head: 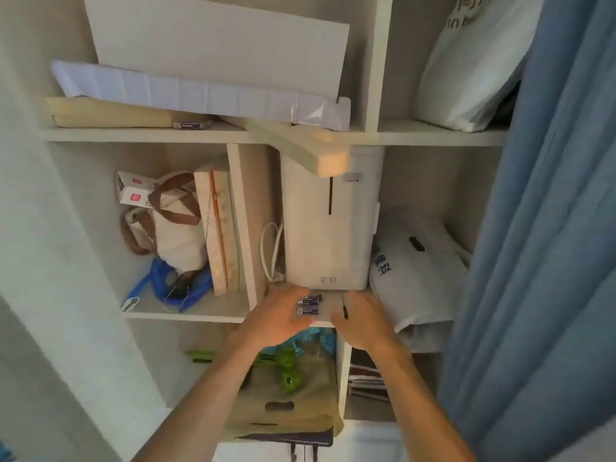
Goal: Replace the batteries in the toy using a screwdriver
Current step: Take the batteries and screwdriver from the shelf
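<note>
Several blue batteries (pixel 310 305) lie side by side on the front edge of the middle shelf (pixel 186 316), under a white appliance (pixel 330 228). My left hand (pixel 280 320) reaches in from below, fingers spread, its tips touching the batteries' left ends. A thin black screwdriver (pixel 345 306) lies just right of the batteries, along the thumb side of my right hand (pixel 365 323). That hand is stretched flat over the shelf edge, and whether it grips the tool is unclear. A green plastic toy (pixel 288 368) rests on a tan bag (pixel 293 405) in the compartment below.
A blue curtain (pixel 550 228) hangs at the right. White bags (pixel 420 261) fill the space right of the appliance. A canvas bag (pixel 173 228), boards and blue cord fill the left compartment. The top shelf holds flat boxes and a small blue battery pack (pixel 191 125).
</note>
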